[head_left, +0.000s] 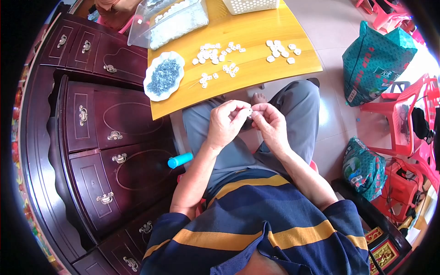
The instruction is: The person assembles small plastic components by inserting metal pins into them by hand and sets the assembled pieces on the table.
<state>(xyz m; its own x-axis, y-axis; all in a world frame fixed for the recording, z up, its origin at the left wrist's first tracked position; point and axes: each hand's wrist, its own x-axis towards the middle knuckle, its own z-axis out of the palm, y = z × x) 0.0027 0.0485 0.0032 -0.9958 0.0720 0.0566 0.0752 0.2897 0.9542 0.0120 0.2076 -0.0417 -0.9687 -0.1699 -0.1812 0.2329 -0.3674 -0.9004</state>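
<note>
My left hand [225, 123] and my right hand [271, 124] meet above my lap, just off the table's near edge. Pinched between their fingertips is a small white plastic piece [250, 112] with a dark spot, mostly covered by the fingers. Both hands are closed on it. On the yellow wooden table [270, 78] ahead lie loose groups of similar small white pieces [211, 53], with another cluster of rounded white pieces [277, 49] to the right. A scalloped white dish [149, 88] at the left holds many small dark metal parts [165, 74], too small to name.
Clear plastic bins [137, 34] of white pieces and a perforated white basket [250, 6] stand at the back. Dark wooden drawers [133, 123] line the left, near a blue cylinder [180, 160]. Teal bags [373, 64] and red plastic stools [394, 121] are on the right.
</note>
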